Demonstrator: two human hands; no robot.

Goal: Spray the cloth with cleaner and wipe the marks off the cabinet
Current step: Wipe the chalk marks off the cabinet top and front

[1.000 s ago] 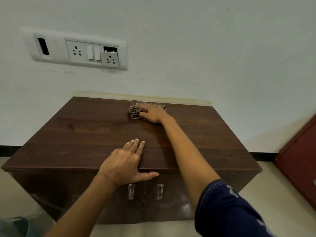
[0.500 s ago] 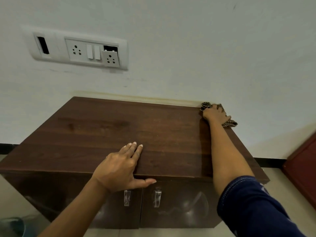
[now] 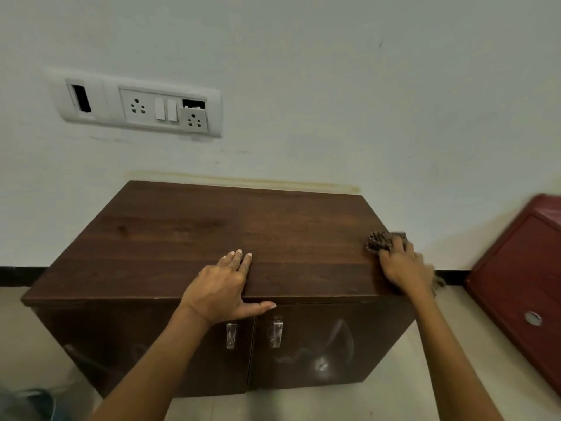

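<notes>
A low dark wooden cabinet [image 3: 188,238] with two doors stands against the white wall. My left hand [image 3: 223,287] lies flat on its front edge near the middle, fingers on the top and thumb along the rim. My right hand [image 3: 402,267] presses a brown checked cloth [image 3: 378,242] onto the top at the right edge; part of the cloth hangs past the front right corner. Pale smears show on the right door [image 3: 321,360]. No spray bottle is in view.
A white switch and socket plate [image 3: 136,106] sits on the wall above the cabinet's left side. A dark red cabinet [image 3: 516,293] stands close at the right. Pale floor tiles surround the base, and a blurred blue-grey object [image 3: 27,402] lies at bottom left.
My right hand has swept the cloth from the back middle of the top to the back right corner, then forward along the right edge. My left hand has stayed on the front edge.
</notes>
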